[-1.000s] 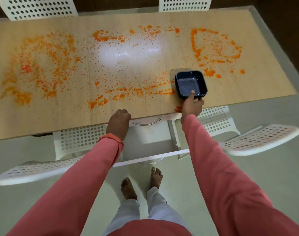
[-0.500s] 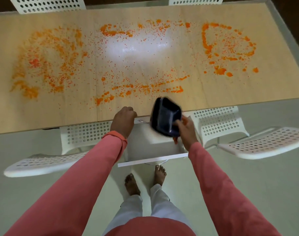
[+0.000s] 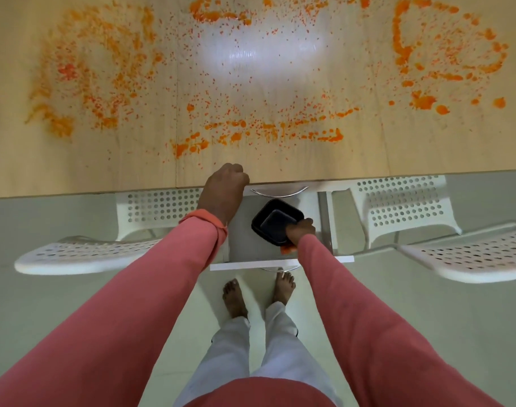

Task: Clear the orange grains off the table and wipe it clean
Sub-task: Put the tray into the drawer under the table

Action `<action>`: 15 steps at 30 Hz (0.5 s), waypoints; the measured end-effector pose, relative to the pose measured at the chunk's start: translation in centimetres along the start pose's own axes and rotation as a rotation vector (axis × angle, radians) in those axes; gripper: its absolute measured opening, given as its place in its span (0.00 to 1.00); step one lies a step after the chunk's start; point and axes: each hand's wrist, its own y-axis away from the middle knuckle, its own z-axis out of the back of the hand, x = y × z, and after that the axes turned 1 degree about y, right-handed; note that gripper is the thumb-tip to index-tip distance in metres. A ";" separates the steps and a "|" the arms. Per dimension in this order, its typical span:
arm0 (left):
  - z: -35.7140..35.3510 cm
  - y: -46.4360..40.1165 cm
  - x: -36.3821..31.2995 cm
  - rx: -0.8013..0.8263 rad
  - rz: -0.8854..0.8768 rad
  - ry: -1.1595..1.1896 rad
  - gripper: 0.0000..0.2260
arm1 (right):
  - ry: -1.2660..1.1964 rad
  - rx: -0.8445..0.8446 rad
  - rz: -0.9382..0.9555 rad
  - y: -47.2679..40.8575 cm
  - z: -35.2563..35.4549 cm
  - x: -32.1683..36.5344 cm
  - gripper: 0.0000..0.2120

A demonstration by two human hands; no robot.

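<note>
Plastic tray [image 3: 275, 221], judged light and stiff, is pinched at its rim by the right hand [image 3: 300, 230]; the left hand [image 3: 226, 183] is fisted, empty, at the table [image 3: 427, 148] edge.

Left hand [image 3: 226, 183] fisted, knuckles at table edge [image 3: 280, 176], arm extended. Right hand [image 3: 300, 230] lower, fingers curled round a dark tray [image 3: 272, 220]. Both arms sleeved.

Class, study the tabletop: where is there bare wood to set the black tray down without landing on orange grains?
Free: the bare strip of table along the near edge, right of the left hand, below the orange grains. The far left margin is also bare. Crowded: the grain rings at left and right and the scatter mid-table. The right hand holds the black tray below the table.
</note>
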 end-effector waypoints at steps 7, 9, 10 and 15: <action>-0.6 0.2 0.1 -0.048 -0.007 0.039 0.13 | -0.572 0.143 -0.180 -2.9 -2.8 0.2 0.21; -0.6 0.2 0.1 -0.057 -0.009 0.042 0.14 | -0.660 0.196 -0.169 -3.7 -3.6 -0.3 0.18; -0.6 0.3 0.2 -0.065 -0.015 0.041 0.14 | -0.695 0.193 -0.188 -5.2 -4.3 -1.0 0.18; -0.3 0.4 0.0 -0.077 -0.022 0.052 0.13 | -0.762 0.230 -0.205 -3.2 -4.3 -0.8 0.08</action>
